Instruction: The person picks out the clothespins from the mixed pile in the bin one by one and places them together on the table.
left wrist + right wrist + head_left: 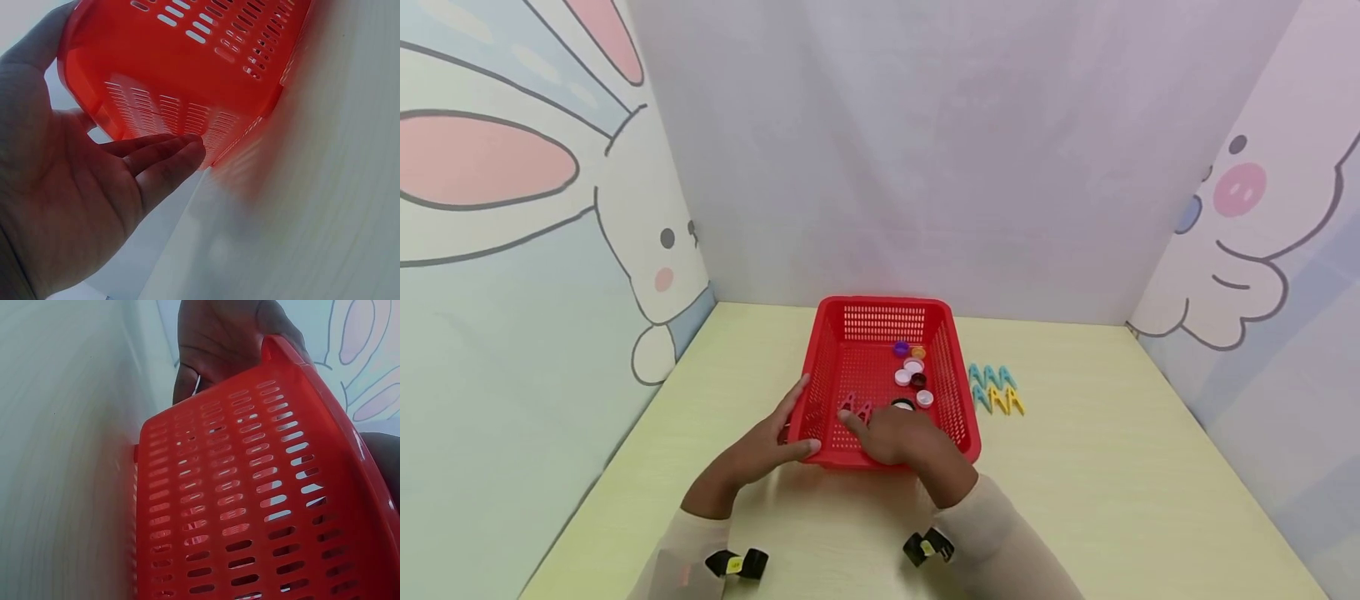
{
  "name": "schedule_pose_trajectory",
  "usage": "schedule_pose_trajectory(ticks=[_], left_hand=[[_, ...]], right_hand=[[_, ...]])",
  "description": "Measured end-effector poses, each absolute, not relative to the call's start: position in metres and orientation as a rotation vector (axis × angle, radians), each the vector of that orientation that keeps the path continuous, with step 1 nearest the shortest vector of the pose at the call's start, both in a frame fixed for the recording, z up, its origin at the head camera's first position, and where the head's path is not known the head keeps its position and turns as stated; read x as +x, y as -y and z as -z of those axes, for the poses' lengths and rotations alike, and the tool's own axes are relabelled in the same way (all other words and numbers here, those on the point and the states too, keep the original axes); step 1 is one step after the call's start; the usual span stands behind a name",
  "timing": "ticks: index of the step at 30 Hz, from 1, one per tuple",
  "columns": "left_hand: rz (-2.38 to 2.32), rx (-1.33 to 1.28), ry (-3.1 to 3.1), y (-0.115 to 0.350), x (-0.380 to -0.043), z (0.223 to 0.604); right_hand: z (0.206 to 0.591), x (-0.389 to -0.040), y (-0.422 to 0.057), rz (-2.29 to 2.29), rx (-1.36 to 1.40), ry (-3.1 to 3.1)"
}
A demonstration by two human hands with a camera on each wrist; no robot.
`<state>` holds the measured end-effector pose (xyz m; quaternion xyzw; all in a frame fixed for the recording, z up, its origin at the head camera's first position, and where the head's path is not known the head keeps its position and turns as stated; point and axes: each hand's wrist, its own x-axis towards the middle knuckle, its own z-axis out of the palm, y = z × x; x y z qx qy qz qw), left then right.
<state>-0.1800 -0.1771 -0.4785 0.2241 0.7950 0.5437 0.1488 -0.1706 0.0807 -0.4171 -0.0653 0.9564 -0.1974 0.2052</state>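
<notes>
Likely a light, stiff basket [865, 367]; my left grip [762, 452] sensibly holds its rim [842, 459] at eight o'clock; right grip [891, 434], can't tell

The basket [863, 367] is red, patterned with rows of slots. Beside the right fingers [854, 422] are crimson clips [848, 403]; beyond them, caps [902, 378] in purple, orange, dark brown and white. Right of those fingers are light-blue clips [989, 372] and yellow clips [1011, 393]. The counter [1097, 450] is pale yellow. Left of the left fingers [789, 400], a pale-blue wall [512, 350] bears a white, grey-outlined rabbit [632, 200] with pink ears.
</notes>
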Motion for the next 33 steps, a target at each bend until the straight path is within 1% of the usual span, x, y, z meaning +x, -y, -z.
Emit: schedule_pose_trajectory(ticks=[17,23,29,33], left_hand=[[-1.558,0.637,-2.310,0.1775,-0.1785,0.4777],[-1.564,0.642,-2.302,0.1768,-0.1788,0.4786],[-1.574,0.648,-2.290,0.1766,-0.1792,0.4804],[-1.580,0.636,-2.292,0.1761,-0.1790,0.4810]], right_hand=[[0.4170,-0.1714,-0.0790,0.593,-0.127,-2.616],[0.4145,-0.1679,-0.0795,0.649,-0.128,-2.676],[0.4157,-0.1672,-0.0800,0.709,-0.202,-2.808],[0.4144,-0.1692,-0.0780,0.720,-0.169,-2.911]])
